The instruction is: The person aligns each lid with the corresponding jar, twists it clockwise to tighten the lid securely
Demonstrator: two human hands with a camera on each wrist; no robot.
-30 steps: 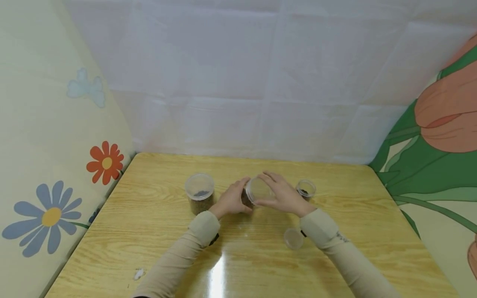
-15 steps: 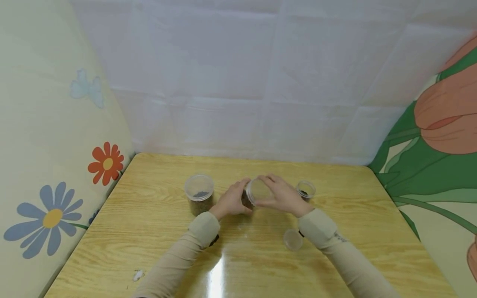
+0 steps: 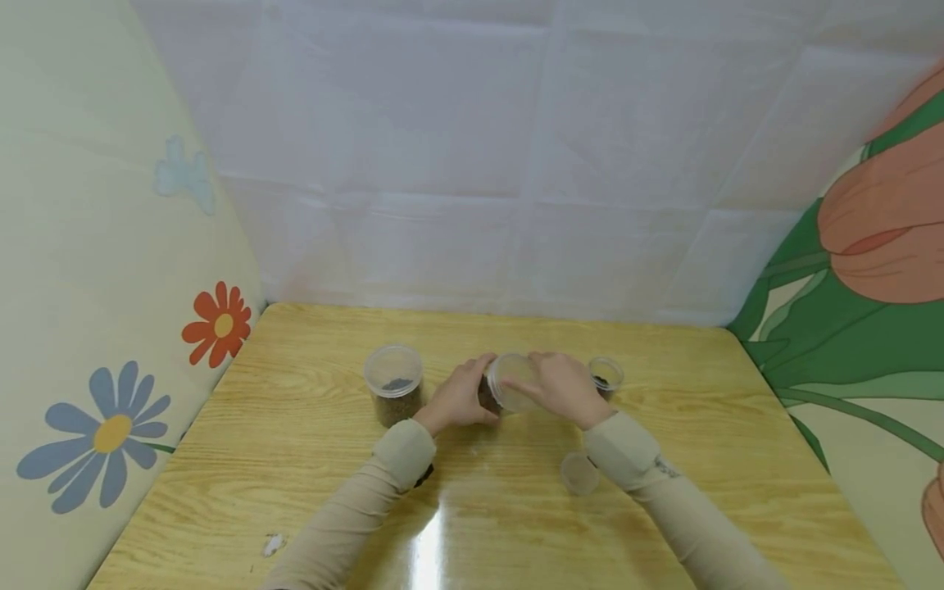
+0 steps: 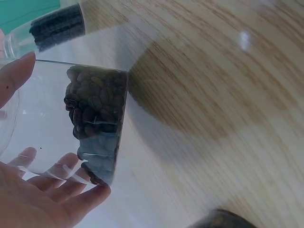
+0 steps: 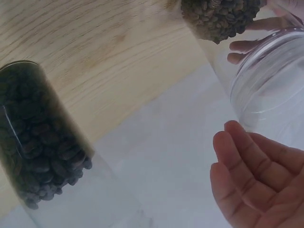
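Near the middle of the table, my left hand (image 3: 460,397) grips a clear plastic jar (image 4: 45,102) of dark brown coffee beans (image 4: 97,97). The jar is tilted, its mouth toward my right hand (image 3: 564,389). At that mouth is a clear round lid (image 3: 512,378). My right hand's fingertips are right at the lid's edge, the fingers only loosely bent, and its thumb crosses the lid in the head view. In the right wrist view the fingers (image 5: 237,156) lie beside the clear rim (image 5: 266,71); the thumb is out of sight there.
A larger clear jar (image 3: 394,393), partly filled with brown contents, stands left of my left hand. Beyond my right hand stands a small jar of dark beans (image 5: 40,137). A small round lid (image 3: 580,473) lies by my right cuff. A white scrap (image 3: 274,543) is at front left.
My right hand has turned at the lid: its thumb has moved from the lid's near edge across its face, and the fingers have drawn back to the right. My left hand keeps its grip.
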